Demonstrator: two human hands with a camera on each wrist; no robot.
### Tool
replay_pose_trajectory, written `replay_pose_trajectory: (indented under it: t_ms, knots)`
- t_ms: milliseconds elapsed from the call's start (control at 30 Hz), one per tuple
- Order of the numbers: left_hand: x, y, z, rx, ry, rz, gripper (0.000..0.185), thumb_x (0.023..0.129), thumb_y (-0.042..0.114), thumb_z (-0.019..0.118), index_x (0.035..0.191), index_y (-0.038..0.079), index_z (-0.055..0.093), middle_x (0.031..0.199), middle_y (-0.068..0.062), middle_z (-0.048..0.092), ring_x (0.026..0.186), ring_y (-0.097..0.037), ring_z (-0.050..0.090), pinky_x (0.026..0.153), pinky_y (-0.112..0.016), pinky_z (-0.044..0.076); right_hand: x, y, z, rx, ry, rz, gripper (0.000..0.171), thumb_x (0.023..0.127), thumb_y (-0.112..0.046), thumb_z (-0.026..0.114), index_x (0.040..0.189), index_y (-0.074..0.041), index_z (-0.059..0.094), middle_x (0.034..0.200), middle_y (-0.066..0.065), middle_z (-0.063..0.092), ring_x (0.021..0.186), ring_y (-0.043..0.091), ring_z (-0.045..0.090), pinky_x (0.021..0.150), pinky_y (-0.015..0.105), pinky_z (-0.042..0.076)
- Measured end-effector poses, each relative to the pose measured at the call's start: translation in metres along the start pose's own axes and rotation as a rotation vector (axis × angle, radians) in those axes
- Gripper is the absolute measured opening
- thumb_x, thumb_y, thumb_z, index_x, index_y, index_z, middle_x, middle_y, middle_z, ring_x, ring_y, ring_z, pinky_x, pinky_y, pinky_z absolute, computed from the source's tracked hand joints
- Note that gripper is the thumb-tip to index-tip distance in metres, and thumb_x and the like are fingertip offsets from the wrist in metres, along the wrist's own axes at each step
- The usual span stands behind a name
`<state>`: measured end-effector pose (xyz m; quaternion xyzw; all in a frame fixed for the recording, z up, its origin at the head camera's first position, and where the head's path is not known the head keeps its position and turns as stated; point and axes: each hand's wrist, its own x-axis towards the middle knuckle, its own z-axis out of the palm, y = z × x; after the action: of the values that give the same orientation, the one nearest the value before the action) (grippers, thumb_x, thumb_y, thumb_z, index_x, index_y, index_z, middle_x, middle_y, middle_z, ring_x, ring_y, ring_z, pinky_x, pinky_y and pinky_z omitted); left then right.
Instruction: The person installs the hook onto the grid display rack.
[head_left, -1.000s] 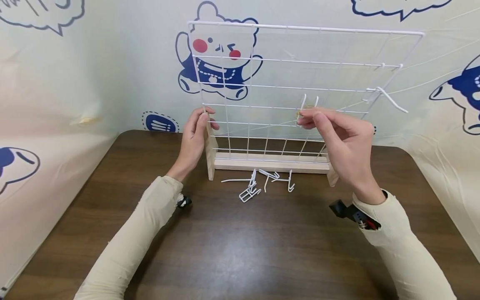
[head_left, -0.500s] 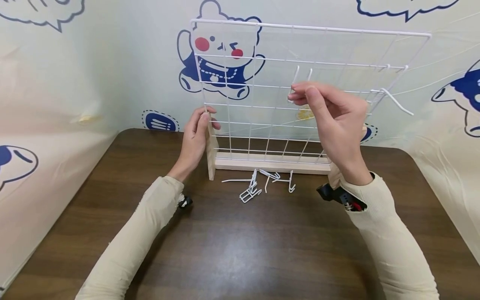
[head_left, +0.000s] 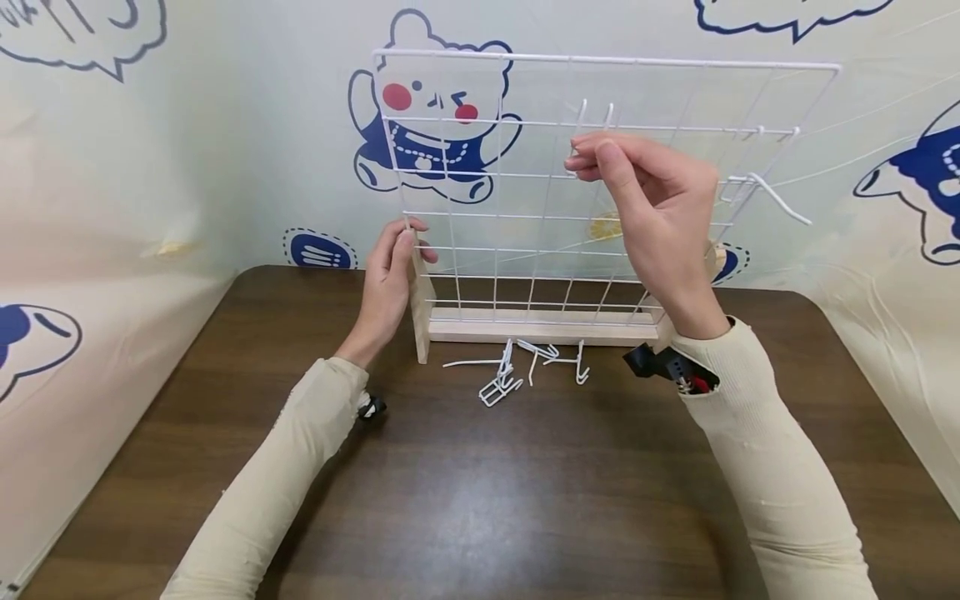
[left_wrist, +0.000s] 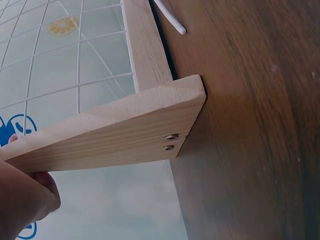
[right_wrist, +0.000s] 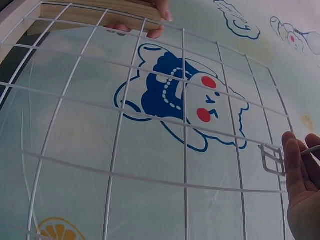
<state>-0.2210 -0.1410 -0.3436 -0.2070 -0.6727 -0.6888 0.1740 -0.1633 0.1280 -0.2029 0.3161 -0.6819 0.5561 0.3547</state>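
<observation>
White wire hook (head_left: pixel 581 116) is pinched between the fingers and thumb of a person's right hand (head_left: pixel 660 200), raised in front of the upper part of a white wire grid (head_left: pixel 497 215). Its two prongs point upward, their tips showing above the grid's second horizontal wire from the top; whether the hook touches the grid cannot be told. Seen from the right wrist, a small rectangular wire loop sticks out past the fingertips, close to the grid.

Lower and to the left, the left hand (head_left: pixel 388 271) grips the upper end of the stand's pale wooden left upright (head_left: pixel 422 312), thumb facing the viewer and fingers curled around it. The grid stands in this wooden base, with a long crossbar (head_left: pixel 540 332) joining the two ends along the bottom. The left wrist view shows two metal screws (left_wrist: pixel 171 136) near the upright's foot.

Another white hook (head_left: pixel 780 199) hangs at the grid's right edge, its arm slanting downward. Several loose white hooks (head_left: pixel 504 372) lie on the dark brown wooden bench (head_left: pixel 487 483), just in front of the crossbar. Both arms wear cream sleeves (head_left: pixel 315 417). Behind the grid, a pale backdrop (head_left: pixel 247 125) carries a winking cartoon bear (head_left: pixel 416 146) in dark blue with red cheeks.
</observation>
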Motion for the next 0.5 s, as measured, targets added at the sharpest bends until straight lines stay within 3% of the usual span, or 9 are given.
replay_pose_trajectory:
  t_ms: [167,333,500]
  knots:
    - [0.002,-0.014,-0.004,0.003,0.007,0.012,0.032,0.108,0.026,0.041,0.123,0.002,0.056,0.09,-0.01,0.066,0.09,-0.03,0.063,0.079,-0.037,0.047,-0.001,0.007,0.0,0.007,0.006,0.047,0.018,0.098,0.002,0.058,0.104,0.009,0.073,0.1,0.017,0.074,0.088,0.018,0.072,0.088,0.032,0.054]
    - [0.002,-0.014,-0.004,-0.003,0.012,0.021,0.033,0.108,0.026,0.041,0.123,0.0,0.055,0.092,-0.019,0.064,0.089,-0.031,0.064,0.079,-0.033,0.048,-0.006,0.004,0.0,0.005,-0.058,0.059,0.019,0.098,-0.002,0.059,0.105,0.01,0.072,0.102,0.021,0.073,0.09,0.02,0.072,0.087,0.031,0.054]
    - [0.002,-0.015,-0.004,-0.001,0.012,0.025,0.033,0.109,0.023,0.04,0.123,-0.002,0.055,0.097,-0.029,0.061,0.089,-0.029,0.065,0.08,-0.032,0.048,-0.013,0.009,-0.002,0.091,-0.076,0.099,0.02,0.097,0.001,0.06,0.11,0.011,0.071,0.109,0.024,0.071,0.099,0.024,0.071,0.091,0.032,0.053]
